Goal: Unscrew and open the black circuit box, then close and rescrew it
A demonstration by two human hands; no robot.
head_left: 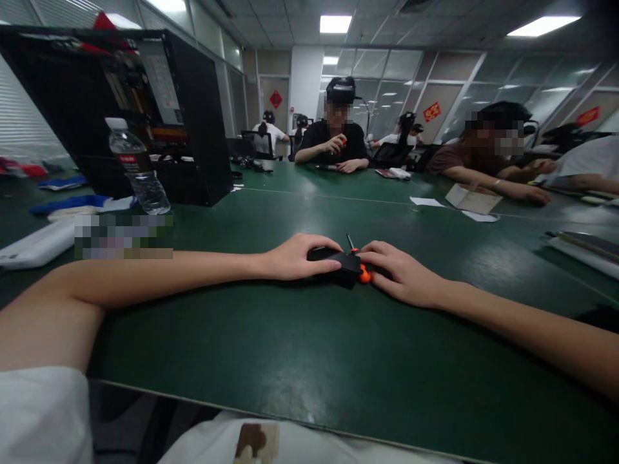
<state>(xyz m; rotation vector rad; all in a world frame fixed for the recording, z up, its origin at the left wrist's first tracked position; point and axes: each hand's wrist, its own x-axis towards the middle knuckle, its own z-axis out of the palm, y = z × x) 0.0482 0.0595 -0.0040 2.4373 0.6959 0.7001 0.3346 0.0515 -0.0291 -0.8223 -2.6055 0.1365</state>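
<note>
In the head view, my left hand [300, 258] is closed around a small black boxy object [345, 265] at the middle of the green table, thumb on its near side and fingers over the far side. Its exact kind I cannot make out. Against its right end is a screwdriver [364, 274] with an orange and black handle and a thin metal shaft pointing up and away. My right hand [401, 270] has its fingertips on the screwdriver's handle, fingers bent and thumb on the near side. These fingers partly hide the handle.
A black computer case [200, 129], its side open, stands at the left behind a water bottle [140, 171]. A white device [41, 241] lies nearer. Across the green table [300, 348] sits a person in black [355, 138]; another person leans by a small open box [472, 198] at right.
</note>
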